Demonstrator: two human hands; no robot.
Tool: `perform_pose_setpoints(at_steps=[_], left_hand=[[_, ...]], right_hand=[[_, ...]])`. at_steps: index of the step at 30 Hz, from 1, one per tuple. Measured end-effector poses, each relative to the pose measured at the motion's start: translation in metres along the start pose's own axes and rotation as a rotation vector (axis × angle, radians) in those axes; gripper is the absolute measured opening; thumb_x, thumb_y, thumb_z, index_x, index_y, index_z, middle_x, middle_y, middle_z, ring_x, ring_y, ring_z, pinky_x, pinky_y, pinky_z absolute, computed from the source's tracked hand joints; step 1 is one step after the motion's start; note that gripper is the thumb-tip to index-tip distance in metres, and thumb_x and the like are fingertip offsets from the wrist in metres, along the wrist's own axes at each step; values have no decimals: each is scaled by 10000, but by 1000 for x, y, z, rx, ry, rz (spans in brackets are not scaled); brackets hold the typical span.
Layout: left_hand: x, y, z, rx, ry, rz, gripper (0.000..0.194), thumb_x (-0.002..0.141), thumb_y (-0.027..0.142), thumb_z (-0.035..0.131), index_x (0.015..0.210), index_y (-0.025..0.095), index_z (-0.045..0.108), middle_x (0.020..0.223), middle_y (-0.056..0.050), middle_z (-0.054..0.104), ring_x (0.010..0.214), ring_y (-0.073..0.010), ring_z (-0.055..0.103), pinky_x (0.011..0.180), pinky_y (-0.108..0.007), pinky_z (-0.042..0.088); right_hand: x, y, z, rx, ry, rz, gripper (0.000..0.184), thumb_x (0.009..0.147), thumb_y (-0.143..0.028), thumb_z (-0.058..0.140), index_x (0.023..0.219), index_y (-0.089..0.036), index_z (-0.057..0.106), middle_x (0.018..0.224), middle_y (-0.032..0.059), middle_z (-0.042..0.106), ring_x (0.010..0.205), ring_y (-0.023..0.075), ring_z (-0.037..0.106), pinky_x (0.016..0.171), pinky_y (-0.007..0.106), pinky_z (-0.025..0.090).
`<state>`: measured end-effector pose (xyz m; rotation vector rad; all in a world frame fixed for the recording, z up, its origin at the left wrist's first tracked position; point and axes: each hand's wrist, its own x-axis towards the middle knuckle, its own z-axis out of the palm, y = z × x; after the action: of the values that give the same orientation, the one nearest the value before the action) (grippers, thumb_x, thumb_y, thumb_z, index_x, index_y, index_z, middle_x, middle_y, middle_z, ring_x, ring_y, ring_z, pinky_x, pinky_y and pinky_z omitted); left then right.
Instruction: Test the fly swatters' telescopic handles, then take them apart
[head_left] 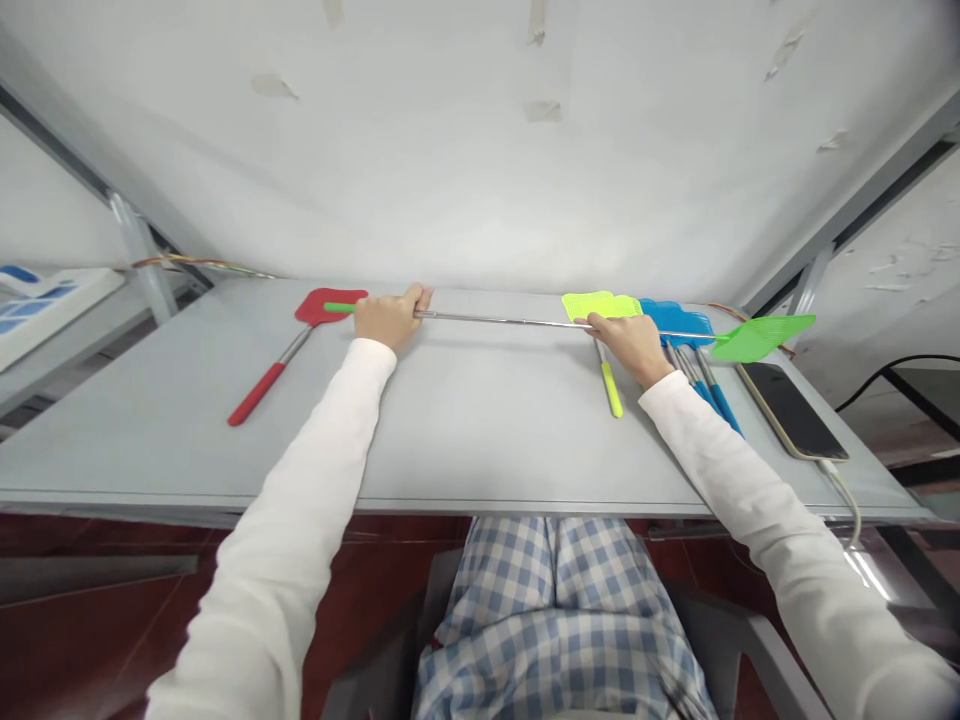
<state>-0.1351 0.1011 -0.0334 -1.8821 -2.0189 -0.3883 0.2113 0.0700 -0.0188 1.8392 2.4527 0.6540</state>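
Long fly swatter (510,322) held across the far part of the table (480,440), gripped in both hands and seemingly raised a little off the top. Left hand (390,317) clamped around the thin metal shaft, just beside the green grip (339,308). Right hand (628,345) clamped on the same shaft nearer the head, well apart from the left. Bright green mesh head (761,338) sticking out past the right hand, over the blue swatters (679,322).

Probably very light, with a stiff shaft that may turn a bit whippy over that length. Smooth metal likely slippery, so the green grip looks like the surest place to hold, with a second hold partway along for steadiness. Thin plastic head likely soft and easily bent, a poor place to grip.

Nearby on the table: red swatter (319,307) at left, yellow swatter (600,306) under the right hand, phone (793,410) at right.
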Motion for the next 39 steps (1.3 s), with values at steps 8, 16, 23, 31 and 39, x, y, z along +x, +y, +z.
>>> perform_pose_setpoints(at_steps=[8,16,23,31,39], left_hand=[[-8,1,7,59,-126,69,580,956,469,139,1061,186,634,825,-186,684,822,-294,645,701,-337,329],[-16,38,0,-31,-173,111,556,965,464,162,1092,184,625,868,-200,692,838,-307,652,718,-354,334],[-4,19,-5,-146,-59,11,560,943,515,191,1026,195,643,804,-160,662,847,-284,623,721,-361,319],[2,-57,3,-16,33,-194,705,941,567,74,1021,183,660,777,-106,602,832,-239,568,716,-378,303],[0,-41,1,-88,34,-142,580,936,550,187,929,231,671,728,-109,589,843,-256,582,728,-391,334]], right_hand=[[-4,0,0,-20,-96,-44,529,975,-536,219,1087,-210,621,851,121,707,730,208,645,556,274,175],[-2,-16,-6,-24,-96,-104,466,970,-524,295,1017,-210,637,779,101,694,691,211,647,538,287,164],[-1,-3,-5,39,25,-18,489,990,-455,273,930,-172,668,818,123,698,760,207,618,565,294,178],[2,36,10,-4,42,325,705,991,-478,105,889,-118,702,807,190,693,740,246,624,604,296,254],[-2,40,22,-23,-19,278,725,988,-484,102,868,-111,712,785,190,692,708,240,642,595,285,277]])
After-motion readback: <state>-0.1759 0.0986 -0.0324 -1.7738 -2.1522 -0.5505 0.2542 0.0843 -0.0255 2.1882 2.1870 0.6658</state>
